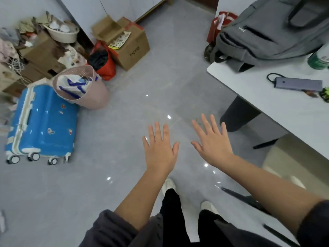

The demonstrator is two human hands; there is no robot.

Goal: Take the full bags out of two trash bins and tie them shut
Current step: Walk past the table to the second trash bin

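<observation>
Head view: nearest, the left hand (160, 150) and right hand (212, 145) hover over the grey floor (124, 125), fingers spread, holding nothing, so I judge no bag is yet in hand. Farther left, the pink trash bin (97, 98) leans tilted against a blue suitcase (42, 122), a white-and-blue bag (71, 84) stuffed inside. The next move calls for stepping there and gathering the bag's rim; no second bin shows.

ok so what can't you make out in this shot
Head view only.
- Pink bin: the white and blue bag hides what lies under it.
- Second bin: none I can pick out; the pile top left is blurred.
- Green container: cut off by the right edge.
- Red bag top right: mostly behind the table and backpack.
</observation>
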